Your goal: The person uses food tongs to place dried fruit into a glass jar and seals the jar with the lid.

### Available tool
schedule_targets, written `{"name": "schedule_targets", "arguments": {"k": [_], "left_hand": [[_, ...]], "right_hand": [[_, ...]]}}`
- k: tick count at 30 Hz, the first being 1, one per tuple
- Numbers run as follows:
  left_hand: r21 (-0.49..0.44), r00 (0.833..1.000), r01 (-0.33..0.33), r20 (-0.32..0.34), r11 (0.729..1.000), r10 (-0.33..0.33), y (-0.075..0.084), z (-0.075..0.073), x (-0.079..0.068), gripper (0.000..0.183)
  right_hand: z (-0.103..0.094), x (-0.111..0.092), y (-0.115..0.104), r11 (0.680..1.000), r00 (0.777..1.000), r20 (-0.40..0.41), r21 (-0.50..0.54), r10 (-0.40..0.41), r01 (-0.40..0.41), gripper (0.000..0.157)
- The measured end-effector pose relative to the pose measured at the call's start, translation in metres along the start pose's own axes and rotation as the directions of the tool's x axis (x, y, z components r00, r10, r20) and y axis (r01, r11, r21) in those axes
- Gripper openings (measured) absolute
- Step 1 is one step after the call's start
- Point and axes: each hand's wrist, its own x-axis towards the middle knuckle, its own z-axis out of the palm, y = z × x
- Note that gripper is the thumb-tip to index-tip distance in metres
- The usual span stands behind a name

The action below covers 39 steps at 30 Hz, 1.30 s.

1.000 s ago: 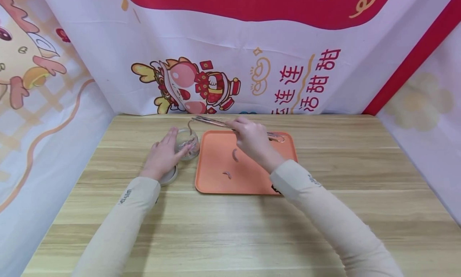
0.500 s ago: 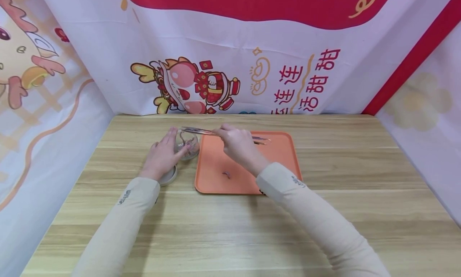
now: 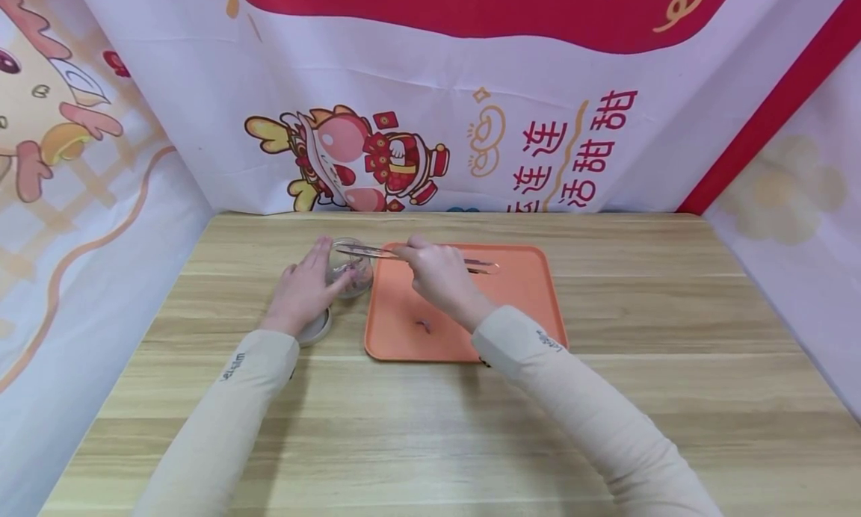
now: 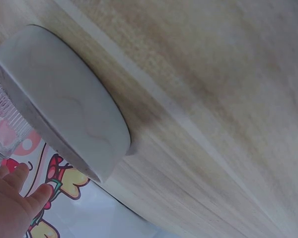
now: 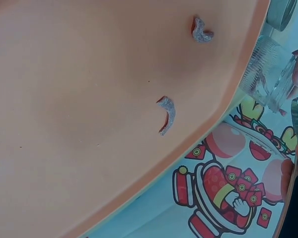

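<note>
My left hand [image 3: 303,289] holds a clear glass jar [image 3: 361,276] by its side, thumb and fingers spread around it. Several greyish-pink strips show faintly through the glass. In my right hand [image 3: 437,278] is a pair of metal tongs [image 3: 370,252], gripped midway, tips over the jar's mouth. Whether a strip is between the tips cannot be told. One small curved strip [image 3: 423,326] lies on the orange tray [image 3: 403,345]. The right wrist view shows a second, longer strip [image 5: 169,115], sugar-dusted with reddish edges, hidden behind my right hand in the head view.
A pale round lid [image 3: 316,328] lies on the wooden table [image 3: 417,435] beside my left wrist, in front of the jar. It looms large in the left wrist view. A printed cloth [image 3: 417,61] hangs behind the table's back edge.
My right hand has moved left and slightly down, bringing the tongs from above the jar to its mouth. The strip that dangled from the tips has gone down into the jar. My left hand stays put.
</note>
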Motion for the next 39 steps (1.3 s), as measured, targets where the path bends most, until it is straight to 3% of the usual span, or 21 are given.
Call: {"name": "schedule_targets", "arguments": {"k": [13,21,29,39], "left_hand": [[0.004,1.0,-0.003,0.0,1.0,0.003,0.002,-0.002,0.002,0.088],[0.007,1.0,0.004,0.007,1.0,-0.004,0.002,-0.002,0.0,0.088],[0.012,1.0,0.0,0.008,1.0,0.0,0.002,-0.001,-0.001,0.089],[0.017,1.0,-0.003,0.008,1.0,0.003,0.002,-0.001,-0.001,0.09]], "right_hand": [[0.0,0.001,0.001,0.999,1.0,-0.002,0.018,0.028,-0.028,0.038],[-0.001,-0.002,0.007,0.995,0.998,-0.027,0.085,0.05,-0.048,0.035],[-0.012,-0.007,0.016,0.983,0.993,-0.012,0.141,0.12,-0.118,0.037],[-0.024,-0.02,0.034,0.981,0.987,-0.029,0.113,0.159,-0.155,0.036]]}}
